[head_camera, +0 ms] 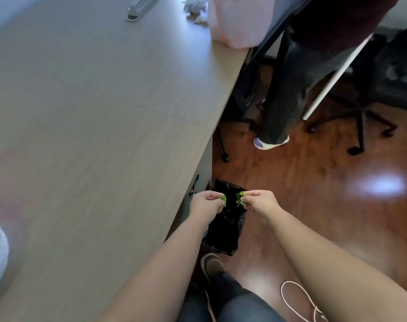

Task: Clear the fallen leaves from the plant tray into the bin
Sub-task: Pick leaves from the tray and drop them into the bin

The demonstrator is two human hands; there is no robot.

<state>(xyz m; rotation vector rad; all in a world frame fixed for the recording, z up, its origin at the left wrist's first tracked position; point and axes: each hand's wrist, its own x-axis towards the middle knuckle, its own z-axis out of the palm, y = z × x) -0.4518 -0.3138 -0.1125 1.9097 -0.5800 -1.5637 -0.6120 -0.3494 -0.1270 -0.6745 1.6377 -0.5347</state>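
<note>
Both hands hang over the bin [223, 228], which stands on the floor just beside the table's right edge, lined with a black bag. The left hand [206, 204] pinches a green leaf [223, 200] between thumb and fingertips, and the right hand [259, 201] pinches a small clump of leaves [240, 199] the same way. The two bunches sit near each other, above the far half of the bin's mouth.

The step in hand appears to be the drop. To do it well, the person probably wants both pinches fully over the opening before letting go, since light leaves drift and the bin's mouth is narrow; lowering the hands closer to the bag would likely cut that drift. Opening the fingers wide, and perhaps rubbing thumb against fingertips, should free bits that cling to the skin. Care is also due at the near left side, where the bin tucks under the table [105, 135] and a leaf could slide down the gap to the floor.

The tray [1, 252] shows only as a white rim at the table's near left edge, with green still in it; whether that is plant or more fallen leaves cannot be told.
</note>
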